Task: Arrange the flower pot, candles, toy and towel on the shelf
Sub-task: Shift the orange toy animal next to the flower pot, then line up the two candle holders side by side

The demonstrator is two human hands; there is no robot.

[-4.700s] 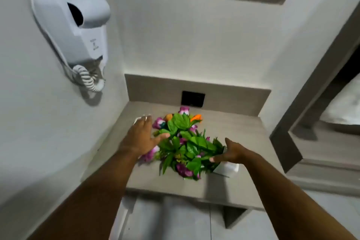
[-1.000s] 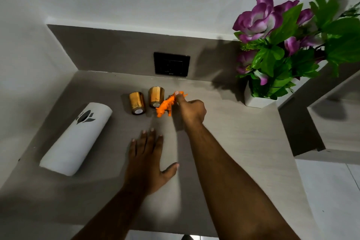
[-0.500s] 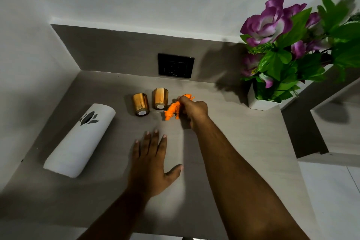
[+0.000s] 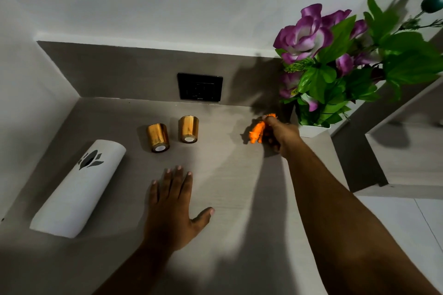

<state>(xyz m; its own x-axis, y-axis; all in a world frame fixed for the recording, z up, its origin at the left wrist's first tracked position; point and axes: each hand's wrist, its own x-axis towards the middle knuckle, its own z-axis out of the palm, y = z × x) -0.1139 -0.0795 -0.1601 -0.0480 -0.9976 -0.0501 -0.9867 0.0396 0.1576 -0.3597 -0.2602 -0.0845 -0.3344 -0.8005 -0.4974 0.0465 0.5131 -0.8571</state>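
A small orange toy animal (image 4: 257, 132) stands on the grey shelf (image 4: 227, 199), just left of the white flower pot (image 4: 312, 130) with purple flowers and green leaves. My right hand (image 4: 281, 136) is closed on the toy's back end. Two gold candle holders (image 4: 158, 137) (image 4: 189, 129) stand side by side left of the toy. A rolled white towel (image 4: 79, 188) with a black leaf mark lies at the left of the shelf. My left hand (image 4: 172, 203) rests flat on the shelf, fingers spread, holding nothing.
A black socket plate (image 4: 200, 86) is set in the grey back panel. White walls close the shelf at the back and left. A lower wooden ledge (image 4: 407, 158) lies to the right, past the shelf's edge.
My right hand has carried the orange toy rightwards, from beside the candle holders to beside the flower pot. My left hand stays flat on the shelf.
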